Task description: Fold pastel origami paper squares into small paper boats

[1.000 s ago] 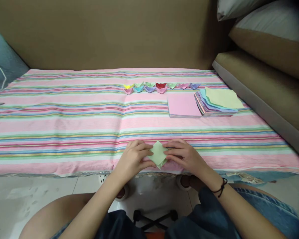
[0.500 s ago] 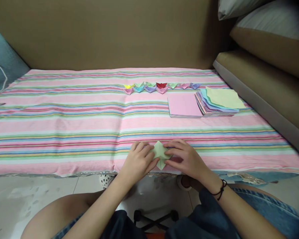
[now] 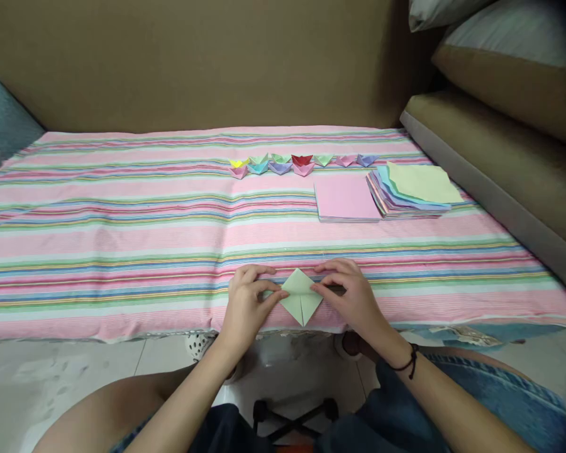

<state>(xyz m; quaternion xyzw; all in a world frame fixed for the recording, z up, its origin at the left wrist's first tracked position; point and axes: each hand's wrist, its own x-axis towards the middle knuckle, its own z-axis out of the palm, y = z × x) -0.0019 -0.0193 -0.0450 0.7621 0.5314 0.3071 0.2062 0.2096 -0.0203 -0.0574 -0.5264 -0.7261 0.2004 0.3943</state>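
Note:
A pale green piece of origami paper (image 3: 302,299), folded into a small diamond, is held near the front edge of the striped cloth (image 3: 136,242). A slit or crease runs down its lower half. My left hand (image 3: 249,302) pinches its left corner between thumb and index finger. At the right corner, my right hand (image 3: 346,292) pinches it the same way. The other fingers of both hands curl above the cloth.
Several small folded paper boats (image 3: 279,168) stand in rows toward the back. To their right lie a pink paper stack (image 3: 346,198) and a fanned multicoloured paper stack (image 3: 422,184). Brown cushions (image 3: 490,145) border the right side.
Both hands have drawn outward to the side corners, so more of the green paper shows. The diamond now looks flatter and a little wider. The view has shifted slightly.

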